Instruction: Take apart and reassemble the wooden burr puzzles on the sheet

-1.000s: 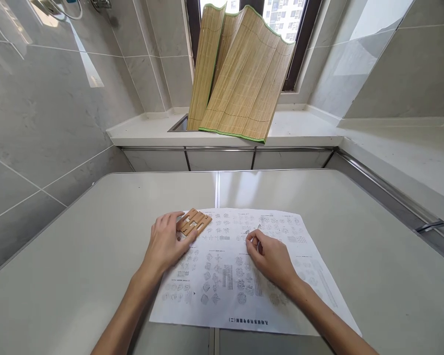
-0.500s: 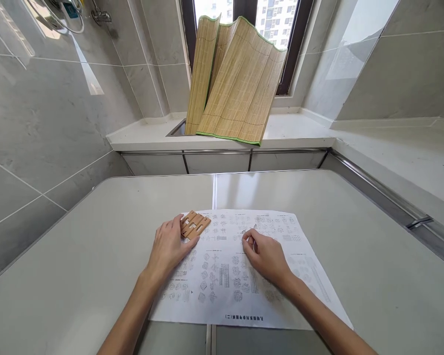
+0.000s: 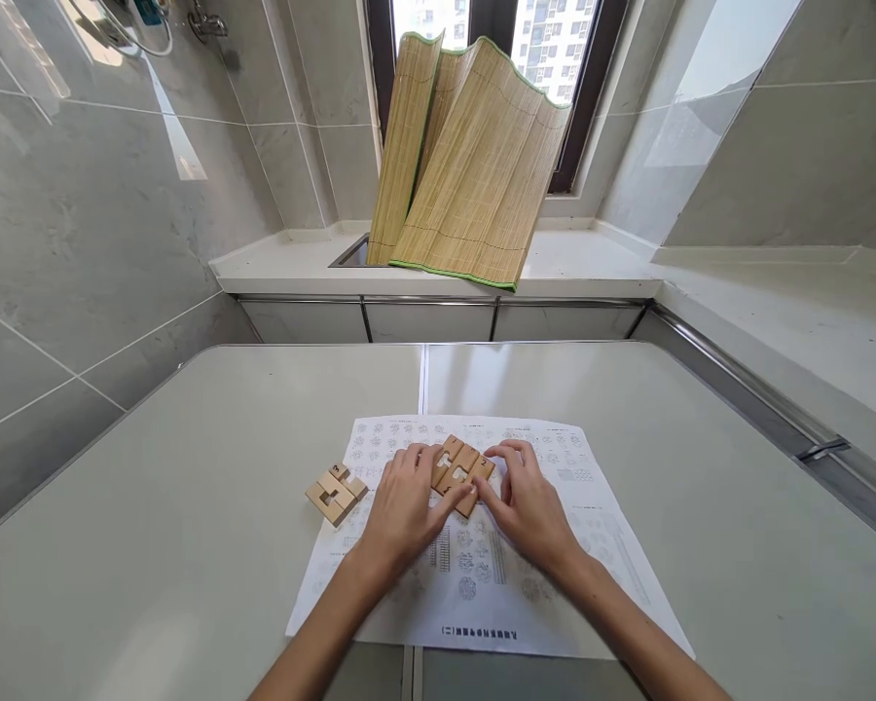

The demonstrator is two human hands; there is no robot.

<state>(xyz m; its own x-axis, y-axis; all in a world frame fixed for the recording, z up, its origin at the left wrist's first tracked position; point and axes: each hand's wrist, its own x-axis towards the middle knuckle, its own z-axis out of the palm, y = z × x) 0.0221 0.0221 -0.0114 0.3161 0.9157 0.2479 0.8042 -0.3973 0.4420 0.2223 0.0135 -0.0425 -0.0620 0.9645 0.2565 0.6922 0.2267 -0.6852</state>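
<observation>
Several flat wooden pieces with cut-out notches (image 3: 461, 471) lie side by side on a large printed sheet (image 3: 474, 608). My left hand (image 3: 409, 497) grips their left side, with its thumb across the near edge. On the right side, my right hand (image 3: 522, 497) touches them with thumb and forefinger, its other fingers curled. A second group of notched wooden pieces (image 3: 337, 494) rests left of my left hand, partly over the sheet's left edge. The sheet shows rows of small diagrams, and its large heading is upside down.
The sheet lies on a pale table (image 3: 153, 516) with a seam down its middle. Behind it, a folded bamboo mat (image 3: 482, 166) leans against the window on a white ledge (image 3: 277, 263). Tiled walls stand on both sides.
My left hand has moved right with the wooden pieces, which now sit between both hands. A second group of pieces now shows at the left. My right hand now touches the held pieces.
</observation>
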